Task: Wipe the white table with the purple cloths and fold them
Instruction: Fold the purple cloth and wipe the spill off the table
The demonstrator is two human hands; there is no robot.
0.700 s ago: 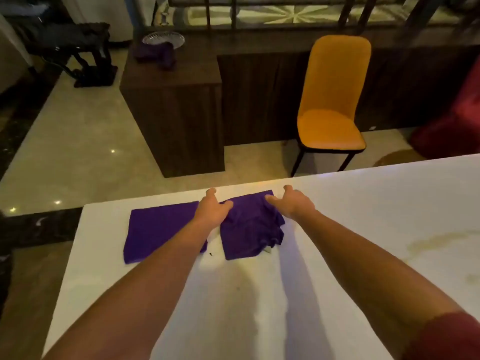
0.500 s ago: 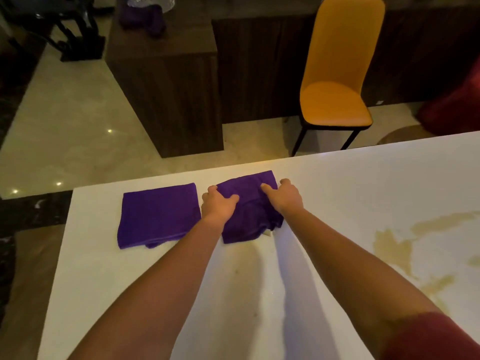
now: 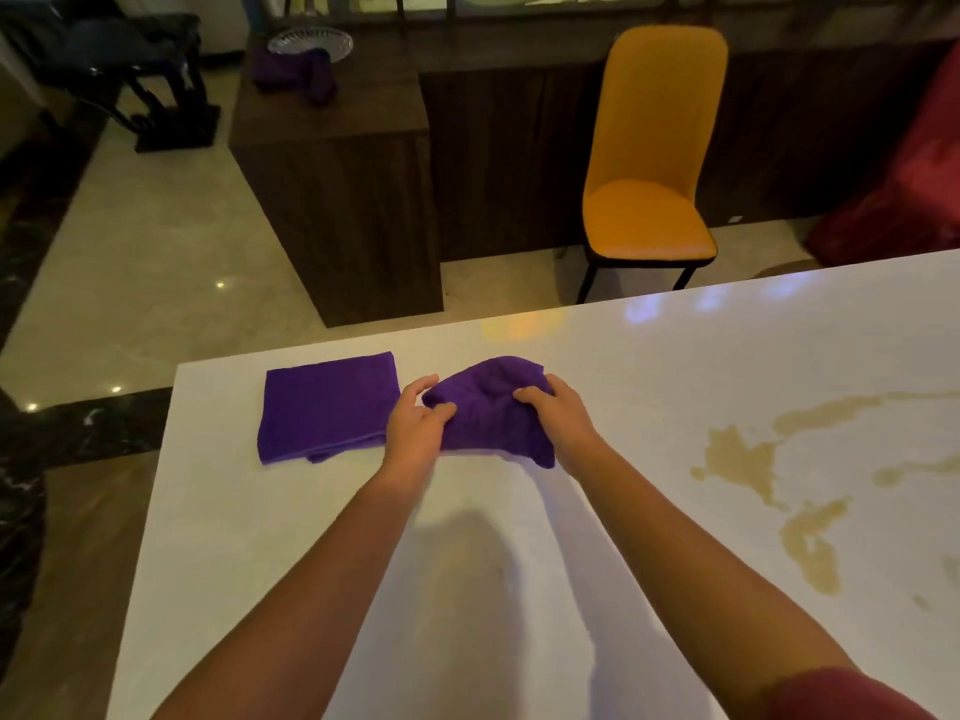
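Gripping the bunched purple cloth (image 3: 488,407), your left hand (image 3: 415,423) and right hand (image 3: 558,413) flank it; underside hidden.

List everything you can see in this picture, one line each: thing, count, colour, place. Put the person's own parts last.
white glossy table: 1, white, foreground
folded purple cloth: 1, purple, flat on table, left
bunched purple cloth: 1, purple, between both hands
tan spill stains: several, tan, table right
orange padded chair: 1, orange, beyond table
dark wooden cabinet: 1, brown, beyond table
silver dish: 1, silver, on cabinet
left hand: 1, grips bunched cloth
right hand: 1, grips bunched cloth
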